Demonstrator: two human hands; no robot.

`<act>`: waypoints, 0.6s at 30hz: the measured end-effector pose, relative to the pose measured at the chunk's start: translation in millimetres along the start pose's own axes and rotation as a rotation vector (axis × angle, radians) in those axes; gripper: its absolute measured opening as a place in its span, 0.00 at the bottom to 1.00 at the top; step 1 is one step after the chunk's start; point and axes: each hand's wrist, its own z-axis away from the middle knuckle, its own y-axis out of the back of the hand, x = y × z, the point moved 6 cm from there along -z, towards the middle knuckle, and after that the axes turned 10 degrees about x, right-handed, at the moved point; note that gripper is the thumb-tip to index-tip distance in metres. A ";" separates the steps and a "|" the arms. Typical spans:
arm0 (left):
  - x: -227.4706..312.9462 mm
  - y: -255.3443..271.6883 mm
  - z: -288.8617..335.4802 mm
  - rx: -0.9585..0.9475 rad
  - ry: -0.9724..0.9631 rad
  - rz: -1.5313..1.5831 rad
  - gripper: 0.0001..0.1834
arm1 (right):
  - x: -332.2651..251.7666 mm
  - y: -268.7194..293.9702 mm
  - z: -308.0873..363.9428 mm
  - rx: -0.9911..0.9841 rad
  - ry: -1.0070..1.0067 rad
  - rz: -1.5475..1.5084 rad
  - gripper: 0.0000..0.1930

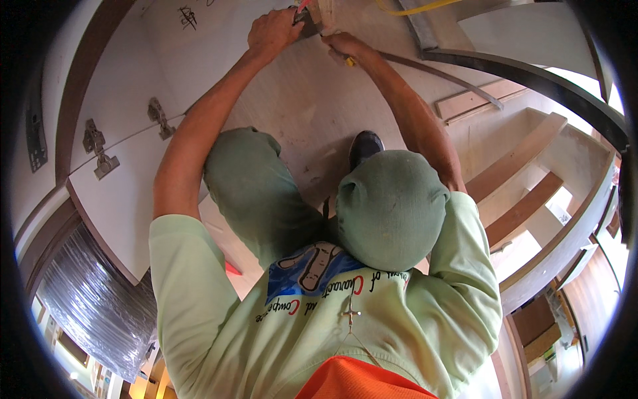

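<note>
Twelve o'clock: left hand (274,31) clenched round a dark object (310,28). Right hand (344,44), beside it, gripped perhaps a yellow handle (350,61).

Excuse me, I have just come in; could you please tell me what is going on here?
Someone in a pale green shirt is working with both hands stretched forward, close together. The left hand is at a dark piece, with something pinkish red beside it. The right hand has a small yellow thing showing beneath it, too small to identify. A long thin strip lies to its right; a white panel with metal hinges is at the left.
</note>
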 end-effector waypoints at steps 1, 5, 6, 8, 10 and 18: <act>0.4 1.0 -0.6 0.007 -0.002 0.007 0.22 | -0.3 0.7 -0.5 0.030 -0.014 -0.030 0.16; -0.9 -1.8 1.2 -0.072 0.049 -0.010 0.17 | 1.5 -5.8 1.0 0.007 -0.053 -0.075 0.15; -1.5 -1.8 2.0 -0.072 0.064 -0.014 0.17 | 1.3 -6.5 1.6 0.008 -0.044 -0.079 0.15; -2.3 -0.7 2.1 -0.049 0.083 -0.018 0.17 | -0.3 -5.7 2.4 0.013 -0.020 -0.085 0.15; -0.3 -0.1 1.5 -0.039 0.030 -0.008 0.21 | -1.2 -5.1 3.9 0.009 -0.038 -0.105 0.15; -2.3 -3.4 0.3 -0.044 0.030 0.034 0.22 | -12.4 -2.1 15.5 0.053 -0.008 -0.088 0.14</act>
